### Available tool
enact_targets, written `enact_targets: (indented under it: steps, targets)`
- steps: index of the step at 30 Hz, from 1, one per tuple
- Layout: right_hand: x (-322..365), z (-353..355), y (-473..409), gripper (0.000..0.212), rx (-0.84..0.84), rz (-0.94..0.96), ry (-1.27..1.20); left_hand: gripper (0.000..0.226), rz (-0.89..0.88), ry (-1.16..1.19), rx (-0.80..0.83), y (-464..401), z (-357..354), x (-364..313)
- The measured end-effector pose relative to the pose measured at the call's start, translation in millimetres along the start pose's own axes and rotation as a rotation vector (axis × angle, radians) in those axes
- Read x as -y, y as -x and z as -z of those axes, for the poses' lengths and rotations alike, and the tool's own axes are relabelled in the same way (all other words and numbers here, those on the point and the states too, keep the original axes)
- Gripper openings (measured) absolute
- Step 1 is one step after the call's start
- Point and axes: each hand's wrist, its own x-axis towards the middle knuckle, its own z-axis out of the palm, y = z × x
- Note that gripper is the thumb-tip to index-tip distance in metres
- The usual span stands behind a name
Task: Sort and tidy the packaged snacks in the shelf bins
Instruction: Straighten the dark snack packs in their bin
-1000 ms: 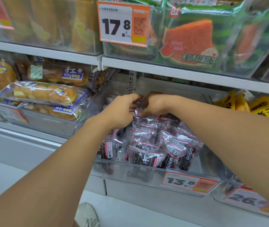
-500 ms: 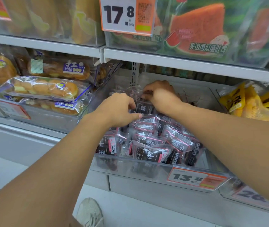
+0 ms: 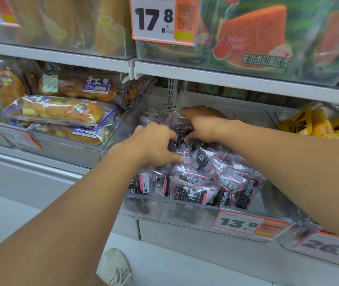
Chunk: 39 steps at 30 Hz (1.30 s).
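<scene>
The snack packets (image 3: 193, 182) are small clear pouches with dark fruit inside, black labels with white characters and thin pink edging. They lie heaped in a clear plastic shelf bin (image 3: 164, 211) on the middle shelf, most of them tilted or overlapping, the front ones leaning against the bin's front wall. A price tag reading 13.8 (image 3: 249, 225) is clipped to that wall on the right.

The left hand (image 3: 154, 145) rests palm down on the pile near the bin's left side, fingers curled onto a packet. The right hand (image 3: 203, 122) reaches further back, fingers closed over the top edge of a packet (image 3: 182, 131) standing at the rear of the bin, thumb pressed on its front.

Behind the pile the back of the bin looks bare, and its right rear part is open. The shelf above (image 3: 247, 79) hangs low over the hands. A bin of bread rolls (image 3: 59, 112) adjoins on the left, yellow packs (image 3: 313, 124) on the right.
</scene>
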Motion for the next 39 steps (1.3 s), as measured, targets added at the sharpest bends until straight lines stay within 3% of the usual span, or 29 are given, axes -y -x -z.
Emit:
enact_targets:
  steps: [4,6,9,11,14,19,22,23,26,28,31,34,36,39]
  targets:
    - [0.2,4.6,10.9,0.088,-0.025,-0.105,-0.073,0.070,0.008,-0.123,0.106,2.5,1.6,-12.7]
    - [0.0,18.7,25.0,0.070,-0.082,-0.205,-0.055,0.062,0.011,-0.118,0.135,2.7,3.7,-15.1]
    - [-0.7,35.9,48.1,0.057,0.178,-0.311,0.018,0.048,-0.007,-0.129,0.158,1.7,3.3,-15.0]
    - [1.1,35.9,56.6,0.053,0.294,-0.289,0.055,0.042,-0.009,-0.115,0.148,2.6,2.6,-14.1]
    - [1.0,28.5,56.7,0.045,0.298,-0.198,0.064,0.029,-0.016,-0.054,0.103,3.6,0.9,-11.8]
    - [5.1,25.3,49.0,0.026,0.265,-0.072,-0.178,0.024,-0.026,0.023,0.070,1.6,-0.9,-5.7]
    - [5.8,20.4,44.5,0.014,0.328,-0.150,-0.340,0.028,-0.026,0.020,0.081,-1.2,-2.7,-2.9]
    - [4.6,19.9,45.1,0.015,0.337,-0.194,-0.426,0.030,-0.027,0.015,0.086,-2.8,-3.1,-2.4]
    - [-6.2,15.4,44.7,0.048,0.374,-0.249,-0.613,0.031,-0.039,0.006,0.108,-3.7,-1.7,-2.5]
    - [-11.0,13.6,46.0,0.059,0.407,-0.242,-0.653,0.032,-0.044,0.024,0.125,-3.3,0.0,-2.2]
    - [-13.1,12.6,46.6,0.058,0.325,-0.199,-0.627,0.030,-0.066,0.092,0.097,-1.4,1.0,-0.8]
    - [-8.6,9.8,44.7,0.054,0.092,-0.073,-0.354,0.029,-0.149,0.097,-0.005,4.2,2.2,0.1]
    - [-2.2,3.5,43.8,0.046,-0.031,0.011,-0.357,0.026,-0.226,0.091,-0.078,8.9,1.7,-0.7]
    - [9.8,-8.5,42.9,0.028,-0.087,0.114,-0.407,0.021,-0.337,0.223,-0.143,12.5,-0.6,-1.5]
